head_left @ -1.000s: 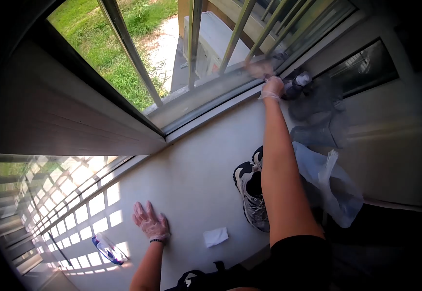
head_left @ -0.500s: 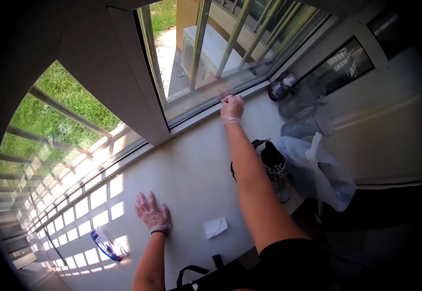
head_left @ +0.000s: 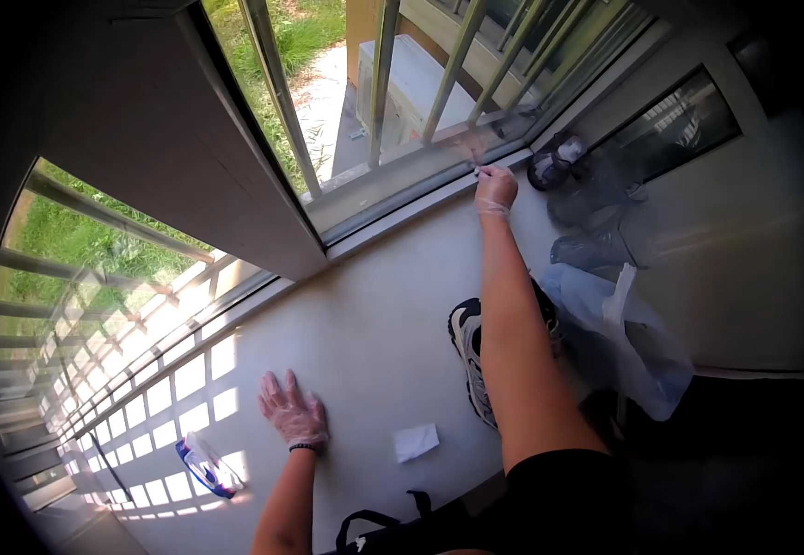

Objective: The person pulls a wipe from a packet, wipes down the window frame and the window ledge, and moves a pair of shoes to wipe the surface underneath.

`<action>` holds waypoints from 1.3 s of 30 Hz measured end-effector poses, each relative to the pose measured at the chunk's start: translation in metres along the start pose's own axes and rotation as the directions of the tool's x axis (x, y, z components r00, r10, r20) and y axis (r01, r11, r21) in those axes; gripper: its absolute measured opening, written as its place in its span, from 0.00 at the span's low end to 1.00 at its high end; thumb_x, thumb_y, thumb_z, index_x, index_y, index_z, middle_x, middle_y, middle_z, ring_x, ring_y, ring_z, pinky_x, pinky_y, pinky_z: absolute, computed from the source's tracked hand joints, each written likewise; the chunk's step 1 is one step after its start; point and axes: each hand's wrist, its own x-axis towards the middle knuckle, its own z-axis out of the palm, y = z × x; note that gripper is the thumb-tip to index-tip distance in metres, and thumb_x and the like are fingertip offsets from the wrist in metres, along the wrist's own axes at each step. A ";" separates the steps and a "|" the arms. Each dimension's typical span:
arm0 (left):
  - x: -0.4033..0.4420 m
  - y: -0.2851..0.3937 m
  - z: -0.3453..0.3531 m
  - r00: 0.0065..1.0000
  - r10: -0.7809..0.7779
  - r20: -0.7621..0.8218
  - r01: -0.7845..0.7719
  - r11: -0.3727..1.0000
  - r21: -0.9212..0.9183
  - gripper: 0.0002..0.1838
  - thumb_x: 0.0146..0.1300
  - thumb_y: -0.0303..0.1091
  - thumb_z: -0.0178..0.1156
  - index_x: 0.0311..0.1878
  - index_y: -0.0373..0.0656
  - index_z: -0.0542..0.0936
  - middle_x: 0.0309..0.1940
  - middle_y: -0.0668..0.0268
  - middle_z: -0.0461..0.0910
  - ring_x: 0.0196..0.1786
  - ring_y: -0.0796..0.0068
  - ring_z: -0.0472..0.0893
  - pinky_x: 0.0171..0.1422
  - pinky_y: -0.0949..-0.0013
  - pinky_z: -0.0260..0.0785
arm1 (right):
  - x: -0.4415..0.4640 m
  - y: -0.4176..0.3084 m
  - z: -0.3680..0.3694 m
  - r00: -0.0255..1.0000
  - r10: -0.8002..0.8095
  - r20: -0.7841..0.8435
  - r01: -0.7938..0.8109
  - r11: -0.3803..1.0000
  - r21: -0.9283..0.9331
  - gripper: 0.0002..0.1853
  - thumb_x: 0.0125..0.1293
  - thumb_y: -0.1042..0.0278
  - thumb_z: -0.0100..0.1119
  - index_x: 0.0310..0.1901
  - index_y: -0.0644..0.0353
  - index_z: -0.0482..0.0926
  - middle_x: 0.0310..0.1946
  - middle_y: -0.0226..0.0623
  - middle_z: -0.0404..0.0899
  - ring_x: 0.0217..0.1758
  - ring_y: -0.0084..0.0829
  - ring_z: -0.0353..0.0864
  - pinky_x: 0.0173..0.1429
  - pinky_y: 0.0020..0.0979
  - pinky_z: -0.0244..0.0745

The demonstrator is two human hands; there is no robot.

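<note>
The gloved right hand (head_left: 496,190) has its fingers curled together, clamped on a small pale scrap (head_left: 478,170) against the foot of the window (head_left: 420,178). The scrap looks light, soft and limp, so a bunched pinch near its edge should suit, though gloved fingers may slide. The gloved left hand (head_left: 293,416) lies flat on the sill (head_left: 374,324), fingers apart

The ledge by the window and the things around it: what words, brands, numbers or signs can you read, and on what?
No text can be read.
Blue-and-white packet: any print is too small and blurred.
Black strapped item: a pale mark, illegible.
White unit outside: nothing legible.
</note>
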 end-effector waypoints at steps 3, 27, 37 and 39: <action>0.001 0.000 0.002 0.999 -0.032 -0.034 0.033 0.999 0.030 0.36 0.54 0.38 0.57 0.68 0.49 0.61 0.71 0.51 0.51 0.75 0.51 0.48 0.76 0.46 0.36 | -0.034 -0.022 0.007 0.999 -0.020 -0.026 0.023 0.993 0.112 0.01 0.52 0.73 0.64 0.27 0.58 0.83 0.30 0.43 0.79 0.36 0.44 0.79 0.41 0.41 0.74; -0.003 -0.012 0.005 0.999 -0.039 -0.030 0.039 0.999 -0.012 0.35 0.57 0.45 0.56 0.68 0.51 0.62 0.72 0.54 0.50 0.76 0.54 0.47 0.76 0.46 0.34 | -0.216 -0.191 -0.005 0.914 -0.175 0.366 0.053 0.946 0.319 0.04 0.56 0.71 0.57 0.29 0.56 0.82 0.30 0.43 0.80 0.36 0.45 0.81 0.41 0.41 0.77; -0.002 -0.006 -0.002 0.999 -0.032 -0.025 0.032 0.999 -0.021 0.34 0.56 0.44 0.56 0.67 0.50 0.62 0.71 0.53 0.51 0.75 0.53 0.48 0.75 0.45 0.36 | -0.039 -0.051 0.016 0.805 0.423 0.415 -0.580 0.708 0.402 0.02 0.59 0.76 0.56 0.32 0.61 0.79 0.22 0.33 0.79 0.17 0.21 0.76 0.21 0.24 0.71; -0.002 -0.008 0.000 0.999 -0.025 -0.034 0.025 0.999 -0.021 0.34 0.56 0.44 0.56 0.67 0.50 0.62 0.70 0.53 0.52 0.75 0.53 0.48 0.75 0.45 0.36 | -0.012 -0.002 0.043 0.849 0.472 0.237 -0.528 0.767 0.364 0.01 0.58 0.75 0.59 0.30 0.58 0.78 0.21 0.33 0.79 0.17 0.23 0.77 0.21 0.25 0.73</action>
